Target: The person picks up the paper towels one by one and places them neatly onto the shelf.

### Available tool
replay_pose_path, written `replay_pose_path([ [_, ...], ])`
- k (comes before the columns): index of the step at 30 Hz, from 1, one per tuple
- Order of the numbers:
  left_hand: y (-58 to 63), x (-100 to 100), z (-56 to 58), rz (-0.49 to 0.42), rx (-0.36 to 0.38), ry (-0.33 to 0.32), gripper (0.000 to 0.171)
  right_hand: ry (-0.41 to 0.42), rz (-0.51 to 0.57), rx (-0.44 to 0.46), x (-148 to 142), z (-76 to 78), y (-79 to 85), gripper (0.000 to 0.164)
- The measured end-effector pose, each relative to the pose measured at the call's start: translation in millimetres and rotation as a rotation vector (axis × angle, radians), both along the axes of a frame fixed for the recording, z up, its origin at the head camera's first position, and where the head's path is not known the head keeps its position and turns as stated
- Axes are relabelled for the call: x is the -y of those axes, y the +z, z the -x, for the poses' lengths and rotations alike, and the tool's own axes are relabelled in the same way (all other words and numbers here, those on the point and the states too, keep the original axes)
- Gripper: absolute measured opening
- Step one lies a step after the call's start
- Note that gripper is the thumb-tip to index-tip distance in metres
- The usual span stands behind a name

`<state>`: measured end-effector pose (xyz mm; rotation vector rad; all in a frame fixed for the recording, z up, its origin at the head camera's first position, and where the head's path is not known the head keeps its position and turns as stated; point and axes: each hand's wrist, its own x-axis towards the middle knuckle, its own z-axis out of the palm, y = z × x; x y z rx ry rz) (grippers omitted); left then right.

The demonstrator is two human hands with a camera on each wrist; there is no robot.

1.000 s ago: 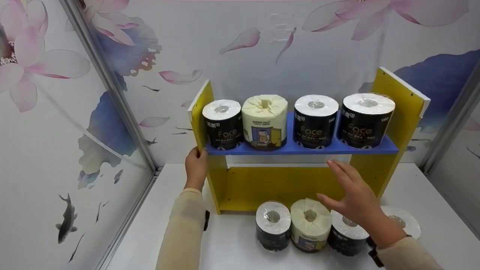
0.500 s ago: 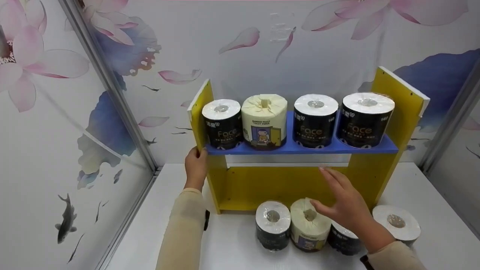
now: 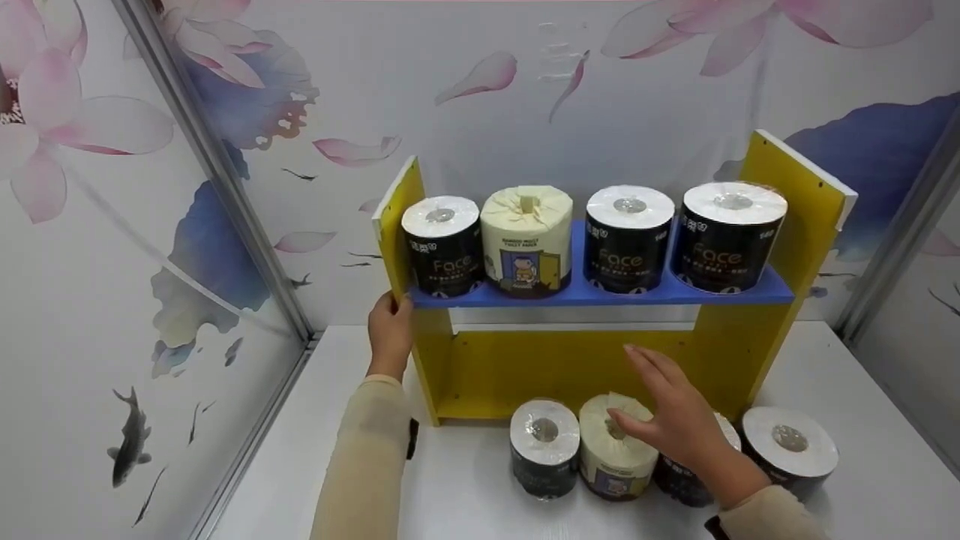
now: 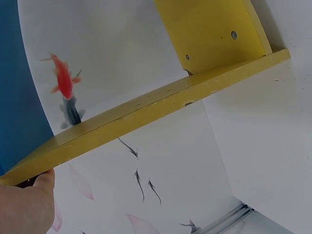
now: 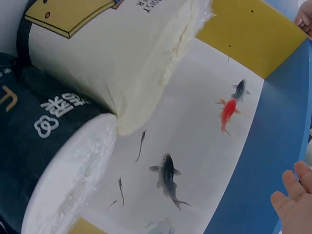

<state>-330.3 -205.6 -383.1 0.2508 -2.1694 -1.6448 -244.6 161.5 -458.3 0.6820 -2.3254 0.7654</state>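
Observation:
My left hand [image 3: 389, 336] grips the left side panel of a yellow shelf [image 3: 574, 367], just below its blue board [image 3: 540, 300]. In the left wrist view, the left thumb [image 4: 43, 187] lies against the yellow panel's edge [image 4: 131, 115]. My right hand [image 3: 679, 416] hovers with spread fingers over the front row of toilet rolls, holding nothing. Nearest to it are a cream-wrapped toilet roll [image 3: 616, 469] and a black-wrapped toilet roll [image 3: 679, 480], partly hidden by the hand. The right wrist view shows that hand's fingertips [image 5: 292, 185] at the right edge.
On the blue board stand black-labelled rolls [image 3: 628, 251] and a cream roll [image 3: 527, 244]. Two more black-wrapped rolls, one left [image 3: 544, 450] and one right [image 3: 791, 442], stand on the white table [image 3: 465, 480]. Printed wall panels [image 3: 480, 150] enclose the table.
My right hand has moved left and slightly down, away from the rightmost front roll and towards the cream one. The left hand keeps its grip on the shelf.

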Motion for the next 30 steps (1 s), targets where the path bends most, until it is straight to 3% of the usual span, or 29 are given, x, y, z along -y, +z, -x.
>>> replay_pose_path([
  [12, -1.1, 0.0, -0.2, 0.003, -0.022, 0.008, 0.032, 0.014, 0.0, 0.158, 14.0, -1.3, -14.2, 0.082],
  [21, 0.5, -0.9, -2.0, -0.019, 0.002, -0.014, 0.036, 0.017, -0.041, 0.247, 24.0, -3.0, -20.7, 0.082],
  [30, 0.8, -0.1, -2.2, -0.028, 0.014, -0.015, 0.036, 0.032, -0.097, 0.409, 37.2, -2.6, -26.1, 0.086],
])
